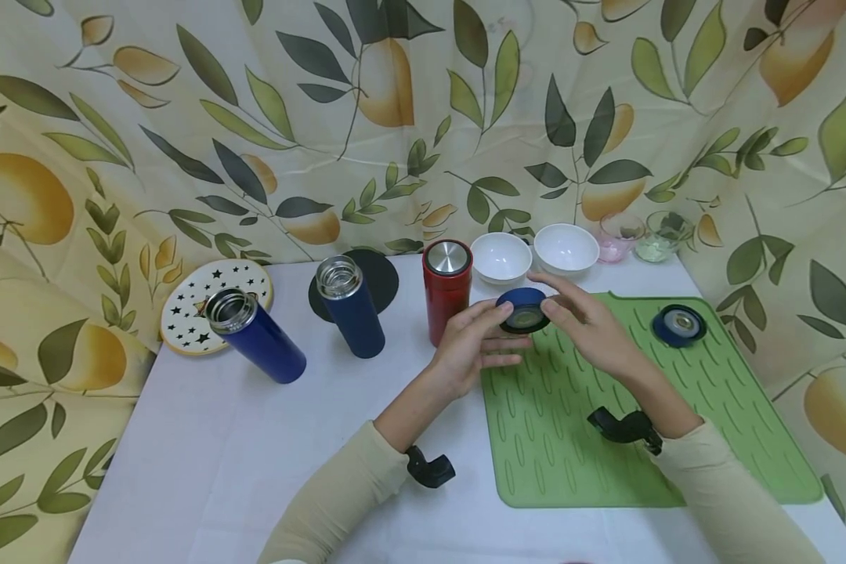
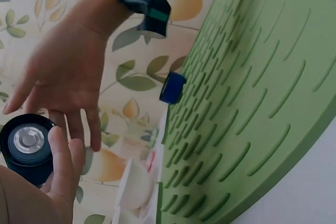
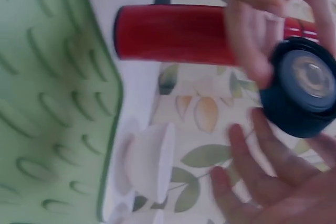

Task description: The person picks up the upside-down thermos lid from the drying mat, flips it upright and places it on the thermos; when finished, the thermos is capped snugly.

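A dark blue bottle lid (image 1: 522,299) is tilted with its underside and silver disc (image 3: 313,77) showing. My left hand (image 1: 465,348) pinches its edge with thumb and fingers, above the mat's far left corner. On the lid's other side is my right hand (image 1: 595,329), its fingers extended and spread and its thumb close to the rim; whether it touches is hard to tell. A second blue lid (image 1: 679,325) lies on the green mat (image 1: 571,446). Two blue bottles, one nearer (image 1: 264,341) and one farther (image 1: 356,313), stand lidless at the left.
A red bottle (image 1: 446,294) with a silver top stands just behind my left hand. Two white bowls (image 1: 502,258) and two small glasses (image 1: 654,235) line the back. A starred round board (image 1: 190,305) and a black disc (image 1: 381,274) lie at the back left.
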`<state>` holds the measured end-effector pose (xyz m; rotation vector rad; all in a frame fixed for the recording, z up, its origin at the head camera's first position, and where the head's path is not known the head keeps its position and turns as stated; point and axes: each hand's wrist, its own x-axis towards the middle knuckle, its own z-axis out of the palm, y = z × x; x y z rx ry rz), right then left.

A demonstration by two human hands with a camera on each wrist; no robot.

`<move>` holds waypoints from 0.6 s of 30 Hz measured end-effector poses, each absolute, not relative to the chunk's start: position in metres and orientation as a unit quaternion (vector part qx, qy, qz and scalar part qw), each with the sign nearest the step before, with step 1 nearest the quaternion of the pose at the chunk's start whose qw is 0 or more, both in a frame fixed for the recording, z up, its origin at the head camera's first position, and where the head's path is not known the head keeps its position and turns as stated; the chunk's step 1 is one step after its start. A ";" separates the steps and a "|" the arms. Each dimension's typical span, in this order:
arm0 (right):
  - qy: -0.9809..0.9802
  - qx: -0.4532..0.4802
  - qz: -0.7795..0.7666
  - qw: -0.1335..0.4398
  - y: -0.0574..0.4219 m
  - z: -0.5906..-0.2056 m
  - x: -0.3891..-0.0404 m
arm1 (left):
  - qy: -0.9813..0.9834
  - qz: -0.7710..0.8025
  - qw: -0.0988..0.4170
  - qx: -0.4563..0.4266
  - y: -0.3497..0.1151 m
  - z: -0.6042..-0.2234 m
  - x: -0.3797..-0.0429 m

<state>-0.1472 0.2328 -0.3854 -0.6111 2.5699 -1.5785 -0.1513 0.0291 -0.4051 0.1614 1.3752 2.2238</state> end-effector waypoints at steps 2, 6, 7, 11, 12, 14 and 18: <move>0.828 -0.200 -0.520 0.060 0.235 -0.382 -0.149 | 0.514 0.818 0.251 0.063 0.030 -0.405 -0.152; 0.820 -0.195 -0.528 0.103 0.236 -0.377 -0.149 | 0.529 0.812 0.235 0.072 0.030 -0.406 -0.151; 0.821 -0.192 -0.527 0.108 0.236 -0.377 -0.148 | 0.535 0.810 0.230 0.079 0.030 -0.405 -0.151; 0.822 -0.190 -0.527 0.107 0.236 -0.375 -0.147 | 0.595 0.775 0.178 0.115 0.022 -0.393 -0.140; 0.824 -0.192 -0.525 0.093 0.236 -0.374 -0.147 | 0.622 0.757 0.154 0.129 0.018 -0.387 -0.135; 0.829 -0.187 -0.524 0.059 0.236 -0.367 -0.147 | 0.675 0.715 0.095 0.153 0.007 -0.374 -0.122; 0.829 -0.179 -0.529 -0.038 0.235 -0.345 -0.151 | 0.723 0.661 -0.055 0.194 -0.022 -0.348 -0.100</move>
